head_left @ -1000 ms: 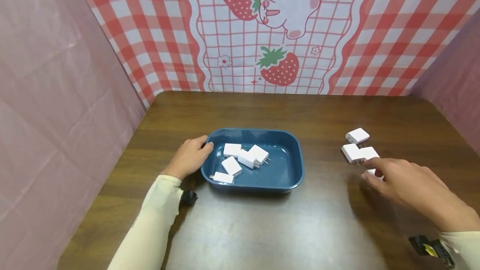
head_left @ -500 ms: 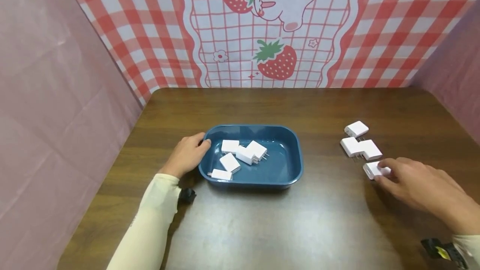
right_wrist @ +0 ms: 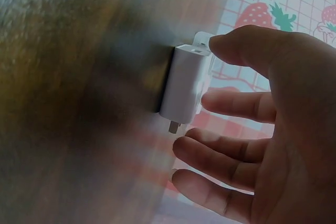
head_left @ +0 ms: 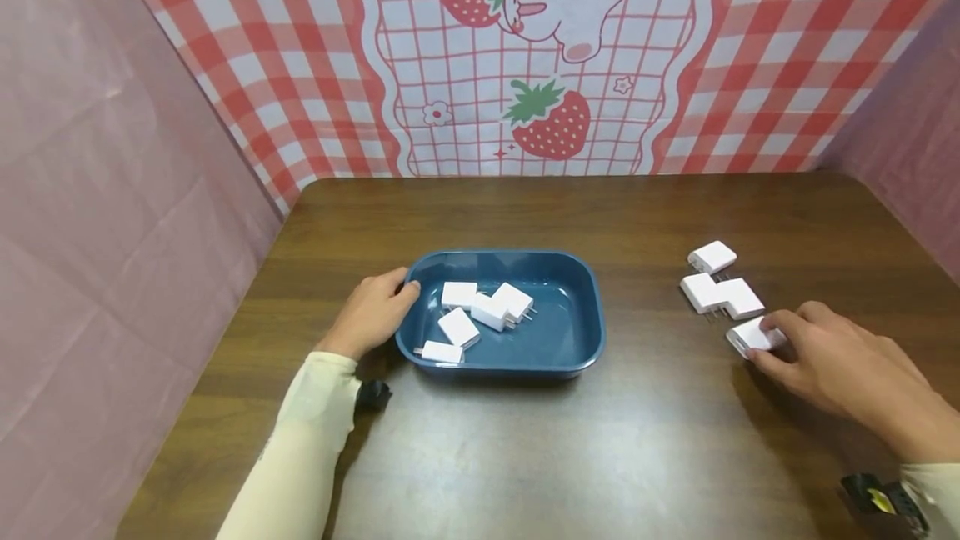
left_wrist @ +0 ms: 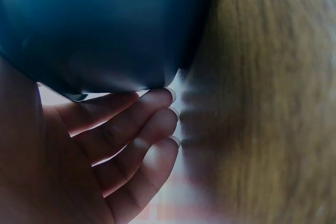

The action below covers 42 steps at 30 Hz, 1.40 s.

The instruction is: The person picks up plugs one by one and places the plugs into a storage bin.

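"One hand at far left, the left hand: thumb over the rim of the blue tray, fingers against its outer wall. Clamped on that end, I note."

"Contents?"

"Five white adapters, bunched in the left and middle; bare floor to the right. Then a stretch of brown table, then three adapters in a loose cluster."

"And the one being handled?"

"Fourth adapter, on the table just below the cluster, beneath the right hand. Fingers spread apart, thumb and forefinger tips at the adapter; firm contact, cannot tell. Right wrist view shows its prongs pointing away from the thumb."

"Step in hand, in your judgement?"

"Taking hold of that fourth adapter. Pinch not evident."

"What does the next move call for?"

"My reading: thumb and forefinger drawn together across the body, clear of the prongs, then a straight lift that spares the neighbours. Should it go into the tray, the right half offers room, and the left hand's grip should limit sliding."
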Tool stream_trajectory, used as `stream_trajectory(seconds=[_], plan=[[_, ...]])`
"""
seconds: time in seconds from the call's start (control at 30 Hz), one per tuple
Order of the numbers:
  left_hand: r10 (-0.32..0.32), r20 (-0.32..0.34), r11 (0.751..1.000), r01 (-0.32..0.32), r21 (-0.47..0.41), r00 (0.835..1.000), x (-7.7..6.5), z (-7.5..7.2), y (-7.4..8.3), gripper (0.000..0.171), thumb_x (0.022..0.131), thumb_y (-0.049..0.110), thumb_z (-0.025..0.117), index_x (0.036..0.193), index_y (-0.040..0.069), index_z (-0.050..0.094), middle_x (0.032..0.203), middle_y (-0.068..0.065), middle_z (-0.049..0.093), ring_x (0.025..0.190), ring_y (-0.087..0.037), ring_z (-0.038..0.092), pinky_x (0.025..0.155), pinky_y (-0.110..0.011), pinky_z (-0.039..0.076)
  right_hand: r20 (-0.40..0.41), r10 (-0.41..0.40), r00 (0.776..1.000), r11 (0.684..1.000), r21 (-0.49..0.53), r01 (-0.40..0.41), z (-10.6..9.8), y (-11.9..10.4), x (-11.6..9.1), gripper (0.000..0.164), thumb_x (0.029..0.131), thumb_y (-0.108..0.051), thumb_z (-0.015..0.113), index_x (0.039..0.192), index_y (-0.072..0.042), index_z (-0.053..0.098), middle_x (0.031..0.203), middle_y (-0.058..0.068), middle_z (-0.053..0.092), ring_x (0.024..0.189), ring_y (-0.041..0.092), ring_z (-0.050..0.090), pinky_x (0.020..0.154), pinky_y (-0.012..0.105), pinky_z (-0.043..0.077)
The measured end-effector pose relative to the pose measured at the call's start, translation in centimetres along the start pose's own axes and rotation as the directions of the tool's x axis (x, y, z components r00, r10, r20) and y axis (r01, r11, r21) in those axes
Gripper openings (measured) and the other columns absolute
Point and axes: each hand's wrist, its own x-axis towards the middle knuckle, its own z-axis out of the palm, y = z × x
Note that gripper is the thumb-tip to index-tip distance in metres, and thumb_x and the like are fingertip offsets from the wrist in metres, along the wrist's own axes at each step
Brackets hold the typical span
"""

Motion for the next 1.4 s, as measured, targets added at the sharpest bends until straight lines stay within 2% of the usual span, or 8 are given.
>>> stream_trajectory(seconds=[0.13,0.3,0.6,0.87,1.17,1.4], plan=[[-0.002,0.002,1.0,0.002,-0.003,1.0,-0.1,0.1,0.1,0.028,0.103,0.038,0.046,0.092,0.016,0.059,0.081,-0.006,0.058,0.079,-0.025,0.055,0.073,-0.041,0.043,-0.013,-0.009,1.0,1.0,0.007,0.009,0.3,0.1,0.1,0.053,0.085,-0.049,0.074,0.114,-0.005,0.064,0.097,0.015,0.06,0.072,0.024,0.058,0.05,0.05,0.044],[-0.002,0.001,1.0,0.002,-0.001,1.0,-0.1,0.1,0.1,0.028,0.103,0.038,0.046,0.092,0.016,0.06,0.081,-0.006,0.058,0.079,-0.025,0.055,0.073,-0.04,0.043,-0.034,-0.022,0.999,1.0,0.012,0.022,0.6,0.2,0.4,0.05,0.085,-0.044,0.076,0.113,-0.004,0.063,0.094,0.01,0.061,0.07,0.022,0.058,0.05,0.05,0.044],[-0.007,-0.003,1.0,0.007,-0.004,1.0,0.0,-0.1,0.2,0.029,0.103,0.037,0.046,0.091,0.015,0.059,0.077,-0.006,0.055,0.076,-0.025,0.055,0.071,-0.04,0.043,-0.113,-0.039,0.993,0.999,0.021,0.042,1.1,0.0,0.6,0.048,0.085,-0.045,0.077,0.111,-0.008,0.061,0.097,0.014,0.063,0.074,0.031,0.063,0.049,0.054,0.043],[-0.004,-0.002,1.0,0.004,-0.001,1.0,0.0,0.0,0.2,0.027,0.103,0.037,0.046,0.096,0.016,0.062,0.083,-0.006,0.06,0.08,-0.025,0.056,0.074,-0.041,0.044,-0.123,-0.038,0.992,0.999,0.031,0.042,1.2,-0.2,0.9,0.045,0.084,-0.042,0.079,0.107,-0.009,0.06,0.091,0.008,0.062,0.069,0.024,0.06,0.048,0.051,0.043],[-0.01,-0.003,1.0,0.01,-0.007,1.0,0.0,0.1,0.2,0.026,0.104,0.036,0.046,0.096,0.016,0.062,0.084,-0.006,0.06,0.08,-0.025,0.056,0.075,-0.041,0.044,-0.116,-0.05,0.992,0.998,0.023,0.053,1.3,-0.1,0.9,0.044,0.084,-0.041,0.079,0.107,-0.008,0.06,0.09,0.007,0.062,0.069,0.023,0.059,0.048,0.05,0.043],[-0.012,-0.006,1.0,0.012,-0.004,1.0,-0.1,0.0,0.2,0.027,0.103,0.037,0.046,0.1,0.016,0.063,0.089,-0.006,0.062,0.083,-0.025,0.057,0.078,-0.042,0.045,-0.171,-0.07,0.983,0.997,0.022,0.075,1.4,-0.2,0.6,0.041,0.082,-0.038,0.081,0.105,-0.01,0.062,0.089,0.006,0.063,0.068,0.022,0.059,0.047,0.05,0.042]])
